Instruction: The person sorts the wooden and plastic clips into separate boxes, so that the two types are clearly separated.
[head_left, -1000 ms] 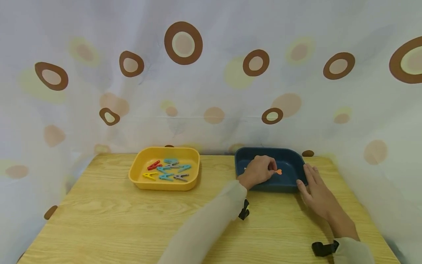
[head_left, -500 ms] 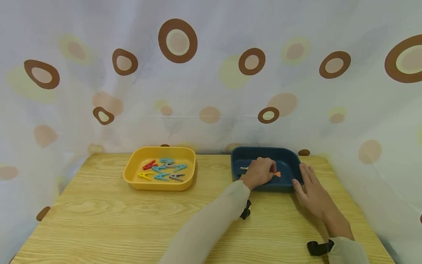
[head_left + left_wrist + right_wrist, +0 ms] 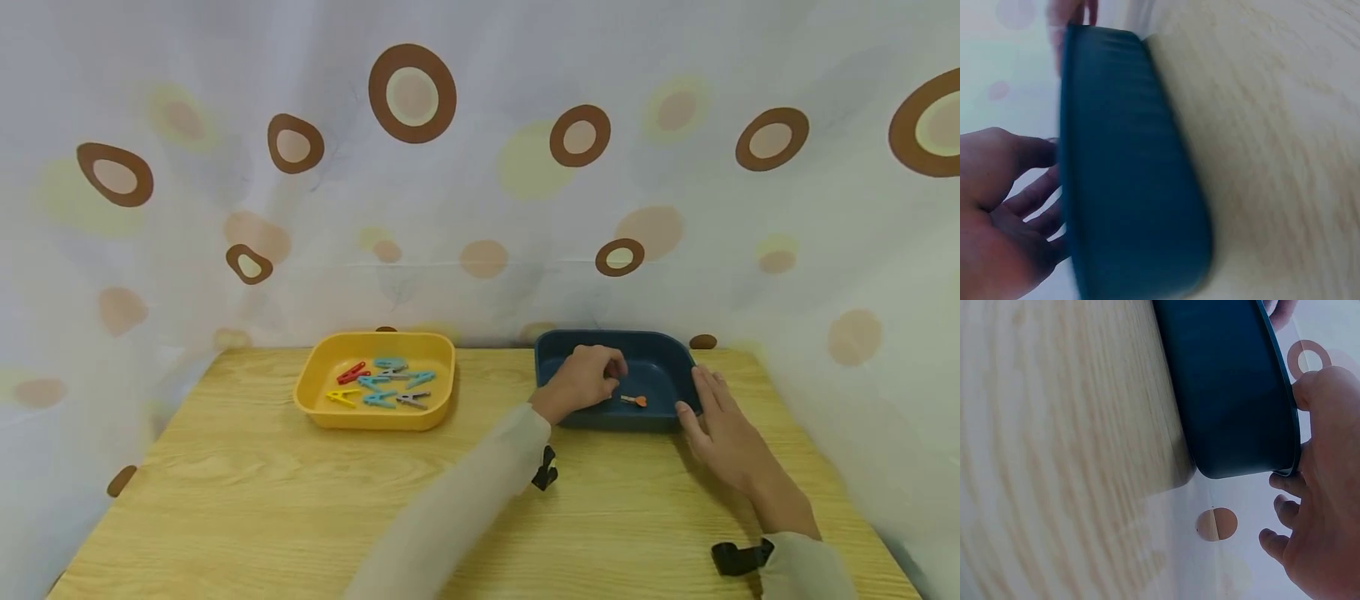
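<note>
My left hand (image 3: 585,377) is inside the dark blue tray (image 3: 663,423), its fingers loosely bent and thumb apart from the fingertips, with nothing visible between them. Just right of it, a small wooden-looking clip with an orange heart-shaped end (image 3: 640,401) lies on the tray floor. Whatever is under the palm is hidden. In the left wrist view the tray wall (image 3: 1122,162) covers the fingertips of the left hand (image 3: 1004,212). My right hand (image 3: 727,433) rests against the tray's right front corner, fingers fairly straight along the side and thumb touching the front rim.
On the left of the wooden table (image 3: 300,500) stands a yellow tray (image 3: 375,421) with several plastic clothespins: a red clothespin (image 3: 352,374), a yellow clothespin (image 3: 341,399), and blue and grey ones. A patterned curtain (image 3: 480,183) hangs behind the table.
My left hand has let go of the orange-heart clip, which now lies on the tray floor, and has shifted slightly left. The right hand stays at the tray's corner.
</note>
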`<state>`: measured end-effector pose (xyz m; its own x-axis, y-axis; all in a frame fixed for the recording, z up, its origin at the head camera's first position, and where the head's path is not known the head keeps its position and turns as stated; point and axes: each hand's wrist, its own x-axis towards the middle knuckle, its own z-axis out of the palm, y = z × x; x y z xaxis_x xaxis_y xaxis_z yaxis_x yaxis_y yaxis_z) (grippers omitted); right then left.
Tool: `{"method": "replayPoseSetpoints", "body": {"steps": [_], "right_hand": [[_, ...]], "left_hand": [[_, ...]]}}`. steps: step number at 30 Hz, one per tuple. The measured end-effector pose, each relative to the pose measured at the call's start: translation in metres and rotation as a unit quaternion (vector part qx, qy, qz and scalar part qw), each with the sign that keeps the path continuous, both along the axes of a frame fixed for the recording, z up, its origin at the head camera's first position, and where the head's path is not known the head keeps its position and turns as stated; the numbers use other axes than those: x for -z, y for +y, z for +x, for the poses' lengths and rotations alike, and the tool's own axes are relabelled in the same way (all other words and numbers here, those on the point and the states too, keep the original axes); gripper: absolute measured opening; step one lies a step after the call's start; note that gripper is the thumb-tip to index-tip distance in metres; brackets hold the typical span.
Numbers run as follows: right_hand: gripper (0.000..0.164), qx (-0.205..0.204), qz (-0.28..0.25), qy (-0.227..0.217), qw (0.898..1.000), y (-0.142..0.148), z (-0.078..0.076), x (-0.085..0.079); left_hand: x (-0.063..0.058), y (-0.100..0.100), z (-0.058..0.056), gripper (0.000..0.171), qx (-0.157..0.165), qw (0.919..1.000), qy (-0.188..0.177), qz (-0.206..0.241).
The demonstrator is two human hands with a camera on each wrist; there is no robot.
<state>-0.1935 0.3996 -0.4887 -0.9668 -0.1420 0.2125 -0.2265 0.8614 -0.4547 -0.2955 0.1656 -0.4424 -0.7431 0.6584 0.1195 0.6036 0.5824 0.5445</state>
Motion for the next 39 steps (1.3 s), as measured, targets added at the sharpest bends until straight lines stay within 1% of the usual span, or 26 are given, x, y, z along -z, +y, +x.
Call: {"method": "replayPoseSetpoints", "body": {"steps": [1,4,6,8,11,14,18,22,26,27,31,34,39], "right_hand": [[0.072,-0.001,0.001,0.0,1.0,0.001,0.0,0.0],[0.072,-0.005,0.002,0.004,1.0,0.002,-0.001,0.001],[0.071,-0.009,0.002,0.007,1.0,0.002,-0.001,0.002],[0.071,-0.012,0.002,0.01,1.0,0.001,-0.001,0.002],[0.071,-0.015,0.003,0.011,1.0,0.001,-0.002,0.001],[0.071,-0.017,0.001,0.011,1.0,0.0,-0.001,0.0],[0.071,-0.019,-0.001,0.012,1.0,-0.001,0.0,0.0],[0.071,-0.021,-0.003,0.014,1.0,-0.001,-0.001,0.0],[0.07,-0.024,-0.002,0.017,1.0,0.0,-0.002,-0.001],[0.07,-0.024,-0.002,0.017,1.0,0.0,-0.002,-0.001],[0.071,-0.023,0.0,0.015,1.0,0.001,-0.002,0.0],[0.071,-0.022,-0.001,0.016,1.0,0.001,-0.002,0.001],[0.071,-0.019,-0.003,0.013,1.0,0.001,-0.001,0.0]], "left_hand": [[-0.003,-0.004,0.0,0.016,0.011,0.9999,-0.001,0.005],[-0.015,-0.017,0.002,0.014,0.041,0.9986,-0.023,0.025],[-0.022,-0.026,0.003,0.012,0.056,0.9974,-0.033,0.031],[-0.027,-0.035,0.006,0.011,0.065,0.9968,-0.034,0.031],[-0.032,-0.047,0.01,0.011,0.079,0.9964,-0.018,0.023],[-0.036,-0.057,0.017,0.012,0.091,0.9955,-0.011,0.023],[-0.039,-0.074,0.026,0.014,0.096,0.9943,-0.019,0.041],[-0.035,-0.091,0.033,0.014,0.093,0.9929,-0.032,0.067],[-0.029,-0.106,0.043,0.012,0.087,0.9919,-0.038,0.084],[-0.026,-0.109,0.045,0.013,0.084,0.9917,-0.039,0.089],[-0.015,-0.122,0.057,0.014,0.068,0.9895,-0.066,0.109],[-0.006,-0.132,0.065,0.013,0.052,0.9887,-0.077,0.117],[0.005,-0.15,0.075,0.012,0.027,0.9879,-0.075,0.133]]}}
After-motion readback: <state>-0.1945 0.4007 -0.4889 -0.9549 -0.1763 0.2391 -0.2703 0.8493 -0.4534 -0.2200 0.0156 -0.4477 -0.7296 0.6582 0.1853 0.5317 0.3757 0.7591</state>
